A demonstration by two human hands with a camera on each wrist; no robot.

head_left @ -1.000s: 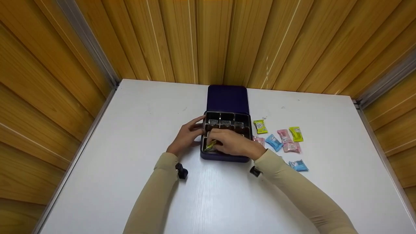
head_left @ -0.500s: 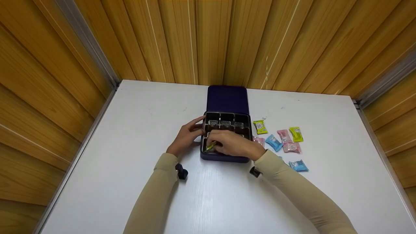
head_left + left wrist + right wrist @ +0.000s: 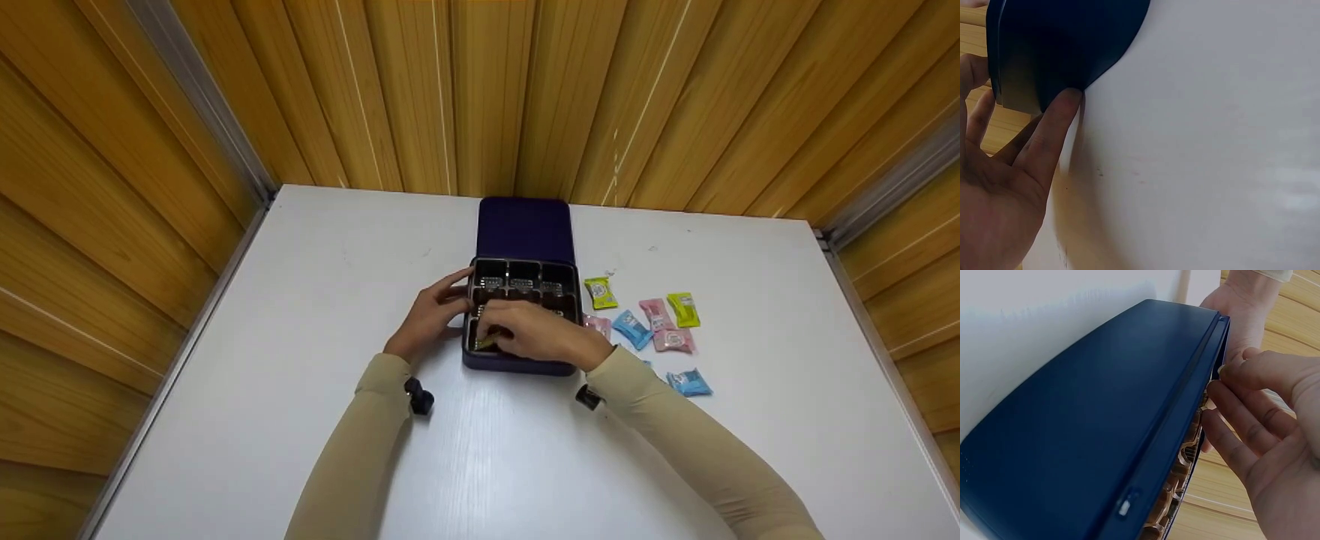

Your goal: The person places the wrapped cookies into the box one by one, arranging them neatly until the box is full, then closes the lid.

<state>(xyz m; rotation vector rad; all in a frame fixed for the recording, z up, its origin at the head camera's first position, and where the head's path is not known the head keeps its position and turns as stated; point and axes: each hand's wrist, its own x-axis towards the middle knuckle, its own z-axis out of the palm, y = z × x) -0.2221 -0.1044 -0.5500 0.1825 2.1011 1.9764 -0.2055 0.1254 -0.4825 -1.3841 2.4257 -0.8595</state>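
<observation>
A dark blue tin box [image 3: 521,364] stands on the white table with its lid [image 3: 525,227] laid back. Its inside is a tray split into several compartments. My right hand [image 3: 529,330] reaches over the near-left compartment, thumb and fingertips pinching a yellow-green wrapped candy [image 3: 487,341], mostly covered by the fingers. In the right wrist view these fingers [image 3: 1238,419] dip past the box rim, and the candy is hidden there. My left hand [image 3: 427,315] touches the box's left side; the left wrist view has an extended finger [image 3: 1053,126] against its lower corner.
Right of the box lie several wrapped candies: yellow-green ones [image 3: 601,292], pink ones [image 3: 673,340] and blue ones [image 3: 632,330]. One pink candy [image 3: 598,324] is beside the box's right wall, partly behind my right wrist. Wood-patterned panels [image 3: 487,97] enclose the table.
The yellow-green candy has gone lower into the near-left compartment, and less of it shows under my right fingers. My left hand and the box have stayed in place.
</observation>
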